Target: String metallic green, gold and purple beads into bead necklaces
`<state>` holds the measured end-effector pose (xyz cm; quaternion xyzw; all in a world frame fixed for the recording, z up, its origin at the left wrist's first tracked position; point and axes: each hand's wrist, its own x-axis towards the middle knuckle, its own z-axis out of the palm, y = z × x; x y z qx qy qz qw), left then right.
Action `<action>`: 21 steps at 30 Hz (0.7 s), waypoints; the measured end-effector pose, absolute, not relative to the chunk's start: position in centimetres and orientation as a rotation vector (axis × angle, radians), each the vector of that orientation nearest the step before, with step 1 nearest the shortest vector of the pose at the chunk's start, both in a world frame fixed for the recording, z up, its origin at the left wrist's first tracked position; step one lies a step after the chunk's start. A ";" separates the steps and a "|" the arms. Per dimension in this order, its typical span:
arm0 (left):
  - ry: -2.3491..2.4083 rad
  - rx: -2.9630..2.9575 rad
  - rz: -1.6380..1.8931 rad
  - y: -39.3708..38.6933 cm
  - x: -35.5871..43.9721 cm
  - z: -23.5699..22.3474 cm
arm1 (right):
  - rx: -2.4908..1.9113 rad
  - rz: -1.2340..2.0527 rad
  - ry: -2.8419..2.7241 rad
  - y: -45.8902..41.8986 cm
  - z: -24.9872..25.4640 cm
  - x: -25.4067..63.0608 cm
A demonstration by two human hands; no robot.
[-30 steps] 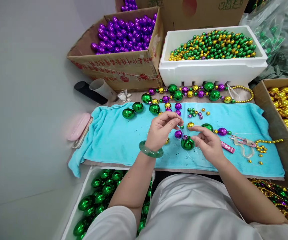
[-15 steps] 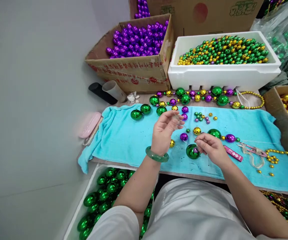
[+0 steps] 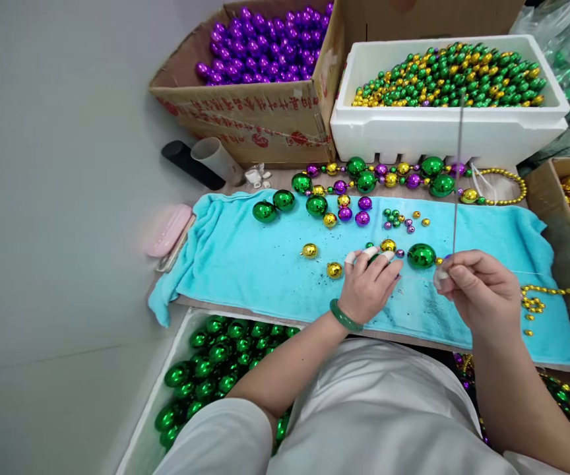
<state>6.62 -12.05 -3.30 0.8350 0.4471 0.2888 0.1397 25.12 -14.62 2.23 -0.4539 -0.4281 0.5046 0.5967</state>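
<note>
My right hand (image 3: 483, 290) is closed in a pinch on a long thin needle (image 3: 458, 171), which points up in front of the white foam box. My left hand (image 3: 371, 284), with white tape on its fingertips, lies with fingers stretched out over beads on the blue towel (image 3: 245, 264). Dark green shows between those fingers; what lies under the palm is hidden. Just past the fingertips are a gold bead (image 3: 388, 245) and a small purple bead (image 3: 400, 253). A large green bead (image 3: 421, 256) sits between my hands. Loose gold beads (image 3: 334, 270) lie left of my left hand.
Strung beads (image 3: 390, 179) lie along the towel's far edge. Behind stand a carton (image 3: 255, 119) of purple beads and a white foam box (image 3: 443, 135) of mixed beads. Gold beads fill a carton (image 3: 557, 218) at right; green ones fill a bin (image 3: 154, 389) at lower left.
My right hand has moved right and up, and the needle now stands upright in it. My left hand has come down and right onto the beads. The view has tilted down slightly.
</note>
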 end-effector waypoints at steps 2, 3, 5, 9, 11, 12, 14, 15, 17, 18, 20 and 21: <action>1.307 2.364 0.866 -11.1 6.5 -3.3 | -1.041 1.167 -0.962 -14.7 2.3 25.0; 1.324 2.318 0.881 -10.7 6.5 -3.2 | -1.032 1.168 -0.944 -14.7 2.3 24.9; 1.324 2.233 0.898 -10.1 6.4 -3.2 | -1.014 1.164 -0.922 -14.5 2.4 24.4; 1.137 2.112 0.922 -10.1 6.1 -2.5 | -0.952 1.113 -0.935 -13.5 3.0 23.9; 1.035 2.031 0.918 -10.3 5.8 -2.0 | -0.939 1.069 -0.953 -12.8 3.7 24.0; 0.998 1.995 0.898 -10.4 5.6 -1.8 | -0.941 1.031 -0.954 -12.3 4.1 24.2; 0.954 1.956 0.839 -10.4 5.3 -1.5 | -0.942 0.916 -0.935 -11.5 5.4 24.6; 0.939 1.953 0.809 -10.4 5.1 -1.5 | -0.936 0.849 -0.919 -11.2 6.1 24.9; 0.919 1.968 0.751 -10.2 4.8 -1.4 | -0.912 0.736 -0.900 -10.7 7.7 25.5; 0.915 1.982 0.721 -10.0 4.6 -1.5 | -0.902 0.695 -0.903 -10.6 8.5 25.8; 0.925 2.028 0.646 -9.7 4.2 -1.6 | -0.887 0.631 -0.914 -10.9 10.1 26.5; 0.951 2.062 0.608 -9.5 3.9 -1.6 | -0.883 0.616 -0.913 -11.2 10.8 27.1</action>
